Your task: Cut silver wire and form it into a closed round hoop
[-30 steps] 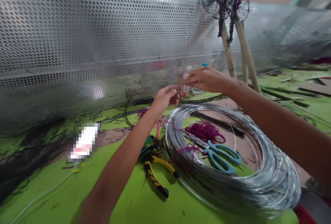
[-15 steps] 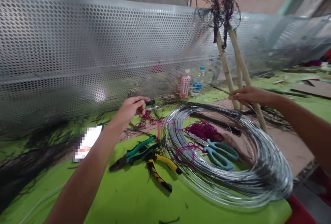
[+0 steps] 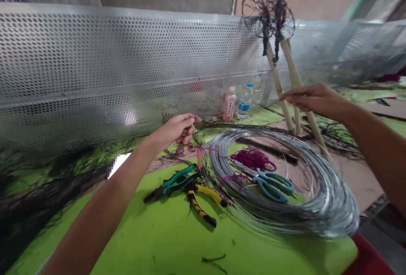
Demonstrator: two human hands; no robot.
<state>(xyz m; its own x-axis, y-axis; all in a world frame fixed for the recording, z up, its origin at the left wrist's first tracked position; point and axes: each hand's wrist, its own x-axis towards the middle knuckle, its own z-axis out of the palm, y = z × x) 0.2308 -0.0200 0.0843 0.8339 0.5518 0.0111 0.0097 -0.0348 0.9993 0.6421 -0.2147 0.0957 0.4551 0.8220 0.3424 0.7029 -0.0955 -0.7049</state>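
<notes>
My left hand (image 3: 180, 129) hovers above the far side of the green table, its fingers curled into a pinch; whatever they hold is too small or hidden. Below it lie loose purple thread (image 3: 184, 150), green-handled pliers (image 3: 171, 184) and a yellow-and-black handled tool (image 3: 203, 203). My right hand (image 3: 314, 97) is raised, fingers pressed together, in front of bamboo sticks (image 3: 277, 80); I cannot tell if it touches them. A big coil of silvery wire (image 3: 330, 207) lies between the hands, with blue-handled scissors (image 3: 274, 184) and a purple thread bundle (image 3: 252, 158) across it.
A perforated metal panel (image 3: 127, 63) runs along the back. A pink bottle (image 3: 229, 105) and a water bottle (image 3: 245, 102) stand before it. Dark twiggy strands (image 3: 38, 207) cover the left. A round, dark wire-and-thread form (image 3: 269, 12) tops the bamboo sticks.
My left hand has moved right, and a dark blue-black item beside its fingers no longer shows. My right hand is slightly higher. The view has shifted a little.
</notes>
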